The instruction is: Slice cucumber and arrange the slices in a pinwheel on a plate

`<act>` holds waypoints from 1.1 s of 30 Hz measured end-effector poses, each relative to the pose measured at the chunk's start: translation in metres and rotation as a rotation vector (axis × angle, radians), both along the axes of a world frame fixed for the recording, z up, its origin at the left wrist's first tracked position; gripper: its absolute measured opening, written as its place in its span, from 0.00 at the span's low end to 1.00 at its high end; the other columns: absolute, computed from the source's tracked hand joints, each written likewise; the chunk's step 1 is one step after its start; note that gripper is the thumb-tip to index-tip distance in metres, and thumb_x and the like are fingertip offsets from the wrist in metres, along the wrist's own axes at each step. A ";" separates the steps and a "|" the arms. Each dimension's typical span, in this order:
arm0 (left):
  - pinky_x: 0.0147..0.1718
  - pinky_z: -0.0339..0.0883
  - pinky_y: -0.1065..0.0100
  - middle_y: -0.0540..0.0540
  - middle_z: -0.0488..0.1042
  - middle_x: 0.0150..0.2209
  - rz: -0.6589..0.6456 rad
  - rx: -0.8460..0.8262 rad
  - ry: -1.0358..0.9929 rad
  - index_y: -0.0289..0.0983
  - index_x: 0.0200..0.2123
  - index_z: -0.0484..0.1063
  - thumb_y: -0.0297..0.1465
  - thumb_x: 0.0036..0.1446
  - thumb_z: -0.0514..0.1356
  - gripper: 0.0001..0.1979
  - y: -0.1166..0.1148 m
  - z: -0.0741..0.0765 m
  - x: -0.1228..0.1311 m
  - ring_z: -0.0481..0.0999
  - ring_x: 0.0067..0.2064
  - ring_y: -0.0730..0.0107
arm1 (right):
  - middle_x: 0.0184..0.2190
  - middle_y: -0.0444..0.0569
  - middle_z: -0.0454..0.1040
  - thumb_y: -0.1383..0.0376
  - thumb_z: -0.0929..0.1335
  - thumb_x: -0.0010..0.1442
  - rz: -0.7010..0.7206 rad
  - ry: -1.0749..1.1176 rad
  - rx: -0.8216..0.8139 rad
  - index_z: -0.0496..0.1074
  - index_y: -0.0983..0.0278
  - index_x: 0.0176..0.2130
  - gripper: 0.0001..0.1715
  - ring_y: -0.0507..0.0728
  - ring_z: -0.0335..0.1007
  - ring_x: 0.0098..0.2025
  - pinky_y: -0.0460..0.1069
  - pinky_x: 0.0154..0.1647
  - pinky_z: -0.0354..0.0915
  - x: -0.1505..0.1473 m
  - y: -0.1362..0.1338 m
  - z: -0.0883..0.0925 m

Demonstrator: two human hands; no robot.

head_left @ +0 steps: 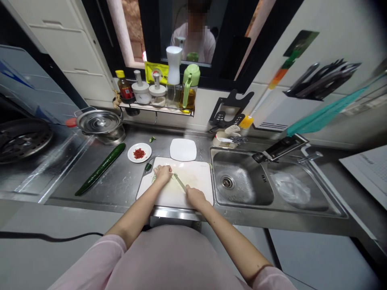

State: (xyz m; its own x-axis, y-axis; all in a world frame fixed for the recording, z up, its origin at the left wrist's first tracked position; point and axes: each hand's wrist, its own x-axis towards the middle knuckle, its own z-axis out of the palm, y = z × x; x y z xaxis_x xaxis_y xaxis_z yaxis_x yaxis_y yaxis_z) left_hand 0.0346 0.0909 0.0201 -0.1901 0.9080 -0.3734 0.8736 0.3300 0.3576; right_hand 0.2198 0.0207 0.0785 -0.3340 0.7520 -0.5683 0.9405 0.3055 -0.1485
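Note:
A white cutting board lies on the steel counter in front of me. My left hand is curled down on a pale green piece of cucumber at the board's left part; most of that piece is hidden under the fingers. My right hand is closed round the handle of a knife, whose blade points toward the left hand and meets the board beside it. A whole dark green cucumber lies diagonally on the counter to the left.
A small plate of chopped red chilli and an empty white plate sit behind the board. The sink is right of it, a lidded pot at back left, bottles on a shelf by the window.

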 end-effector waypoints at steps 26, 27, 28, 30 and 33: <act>0.48 0.46 0.54 0.44 0.77 0.42 -0.005 0.003 0.007 0.44 0.34 0.72 0.36 0.52 0.59 0.06 -0.001 -0.002 -0.001 0.61 0.55 0.51 | 0.43 0.61 0.75 0.75 0.56 0.61 -0.011 0.005 0.008 0.62 0.66 0.51 0.20 0.62 0.73 0.47 0.53 0.41 0.65 -0.003 -0.002 0.000; 0.48 0.46 0.54 0.44 0.77 0.43 -0.006 0.005 0.008 0.44 0.34 0.72 0.36 0.52 0.59 0.06 -0.001 -0.002 -0.001 0.61 0.55 0.51 | 0.43 0.62 0.75 0.75 0.56 0.61 -0.009 0.005 0.011 0.61 0.66 0.52 0.20 0.62 0.73 0.47 0.53 0.41 0.65 -0.002 -0.003 0.001; 0.48 0.46 0.55 0.44 0.77 0.43 -0.006 0.007 0.009 0.44 0.35 0.72 0.36 0.52 0.59 0.06 -0.001 -0.001 -0.001 0.61 0.55 0.51 | 0.42 0.62 0.75 0.76 0.56 0.61 -0.006 0.002 0.012 0.61 0.67 0.52 0.20 0.62 0.73 0.47 0.53 0.41 0.65 -0.001 -0.005 0.002; 0.48 0.46 0.55 0.44 0.77 0.43 -0.007 0.011 0.011 0.43 0.35 0.72 0.35 0.53 0.59 0.06 -0.002 0.000 0.000 0.61 0.55 0.51 | 0.42 0.62 0.75 0.76 0.56 0.60 0.000 -0.007 0.005 0.61 0.67 0.52 0.21 0.63 0.73 0.47 0.53 0.40 0.65 0.003 -0.009 0.004; 0.48 0.46 0.55 0.44 0.77 0.43 -0.004 0.015 0.015 0.43 0.35 0.72 0.35 0.53 0.58 0.05 -0.003 0.002 0.002 0.61 0.55 0.51 | 0.41 0.61 0.76 0.75 0.57 0.60 0.013 -0.016 -0.016 0.62 0.67 0.51 0.20 0.62 0.74 0.46 0.52 0.39 0.64 0.012 -0.015 0.008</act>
State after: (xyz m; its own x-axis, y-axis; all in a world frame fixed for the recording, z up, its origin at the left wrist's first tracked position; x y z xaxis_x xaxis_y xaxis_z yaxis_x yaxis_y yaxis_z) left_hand 0.0363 0.0880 0.0219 -0.1919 0.9144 -0.3564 0.8804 0.3209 0.3492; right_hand 0.2316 0.0061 0.0866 -0.3345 0.7387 -0.5851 0.9388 0.3152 -0.1386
